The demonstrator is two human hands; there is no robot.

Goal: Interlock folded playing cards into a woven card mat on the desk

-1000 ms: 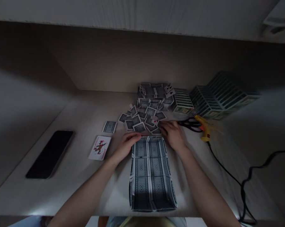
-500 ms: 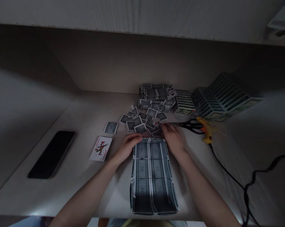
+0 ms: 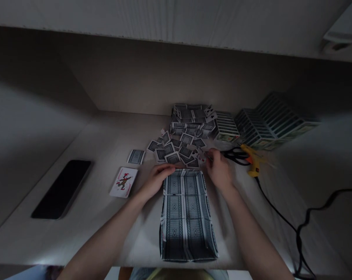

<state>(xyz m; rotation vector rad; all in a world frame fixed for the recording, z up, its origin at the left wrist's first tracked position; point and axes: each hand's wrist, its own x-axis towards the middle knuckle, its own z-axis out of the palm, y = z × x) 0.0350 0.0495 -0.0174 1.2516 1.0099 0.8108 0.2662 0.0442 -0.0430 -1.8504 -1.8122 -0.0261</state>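
An open box made of playing cards, patterned backs showing inside, lies lengthwise before me. My left hand grips its far left corner, thumb along the rim. Beyond the far rim is a loose pile of playing cards, mostly face down. To the right of the box's far end, my right hand has its fingers pinched on a playing card with its pip side showing, at the pile's edge. The fingertips are partly hidden.
A joker-topped card stack, a face-down card and a black phone lie left. Behind the pile stands a card-built block. Scissors, a yellow glue gun with its cord, and slatted card structures occupy the right. A shelf overhangs.
My right hand has moved right, away from the box's far right corner, its fingers now closed on a card. My left hand stays at the far left corner.
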